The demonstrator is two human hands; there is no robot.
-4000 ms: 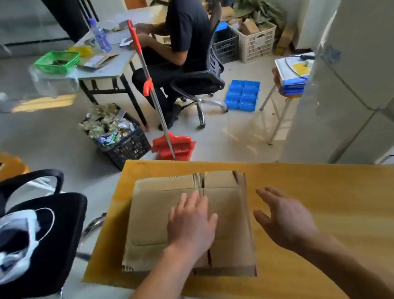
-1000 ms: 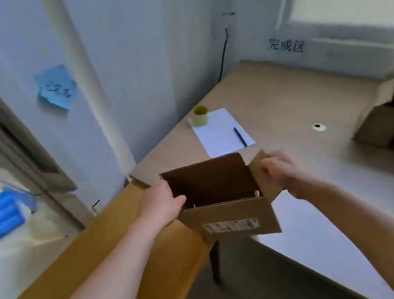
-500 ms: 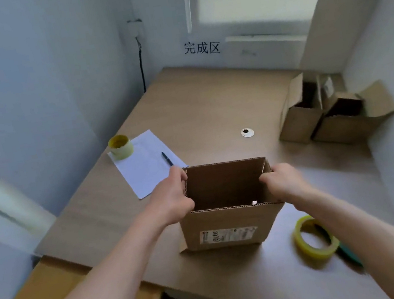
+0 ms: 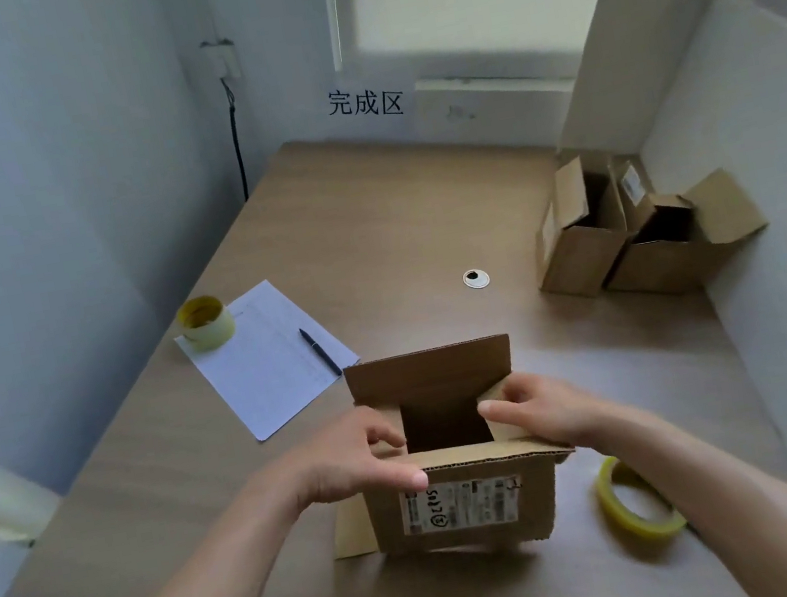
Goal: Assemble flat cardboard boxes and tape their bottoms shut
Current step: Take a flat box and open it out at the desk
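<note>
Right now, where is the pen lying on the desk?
In the head view the pen lies left of centre on the white sheet of paper, near its right edge, beyond the cardboard box and right of the small tape roll.

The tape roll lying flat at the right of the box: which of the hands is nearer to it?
Right. The right hand presses the box's right flap, just up-left of the tape roll; the left hand is across the box.
</note>
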